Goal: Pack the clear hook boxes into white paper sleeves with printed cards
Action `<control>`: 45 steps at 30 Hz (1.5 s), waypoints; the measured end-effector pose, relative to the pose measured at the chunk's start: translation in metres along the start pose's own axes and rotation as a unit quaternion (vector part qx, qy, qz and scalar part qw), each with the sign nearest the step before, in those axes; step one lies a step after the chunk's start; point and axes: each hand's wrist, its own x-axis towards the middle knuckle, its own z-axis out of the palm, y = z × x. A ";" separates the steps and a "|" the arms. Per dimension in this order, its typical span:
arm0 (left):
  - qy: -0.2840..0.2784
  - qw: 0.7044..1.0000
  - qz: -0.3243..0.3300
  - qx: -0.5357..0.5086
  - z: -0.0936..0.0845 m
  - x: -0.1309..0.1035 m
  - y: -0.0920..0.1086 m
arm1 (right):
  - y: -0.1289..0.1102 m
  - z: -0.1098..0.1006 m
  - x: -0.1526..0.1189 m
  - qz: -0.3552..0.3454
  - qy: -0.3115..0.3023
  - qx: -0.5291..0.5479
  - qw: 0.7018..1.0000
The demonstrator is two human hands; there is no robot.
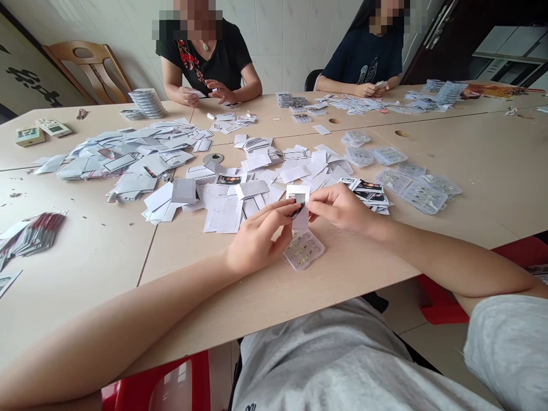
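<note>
Between my two hands, above the near edge of the table, is a small white card (302, 217) with a dark printed part. My left hand (261, 233) pinches it from the left, fingers lying over its dark area. From the right, my right hand (338, 208) grips the card's edge between thumb and fingers. Just below, a clear plastic box (305, 251) with small metal pieces inside lies on the table, partly covered by my left hand and the card. Loose white cards (225, 208) spread out beyond my hands, and dark printed cards (368, 193) lie by my right wrist.
Several clear boxes (423, 196) lie to the right. A large heap of white cards (128, 148) covers the left middle, with a stack of cards (36, 233) nearer. Two people (205, 63) sit across the table (483, 165). A red stool (171, 385) stands below the edge.
</note>
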 end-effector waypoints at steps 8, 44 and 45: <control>0.013 0.970 -0.160 -0.182 -0.003 0.003 0.007 | -0.001 -0.002 0.000 -0.010 0.008 -0.009 1.000; 0.087 0.640 -0.473 -0.599 -0.005 0.025 -0.004 | 0.007 -0.016 0.007 -0.040 -0.056 0.112 0.991; 0.088 0.635 -0.475 -0.603 -0.005 0.025 -0.004 | 0.007 -0.016 0.007 -0.039 -0.057 0.111 0.991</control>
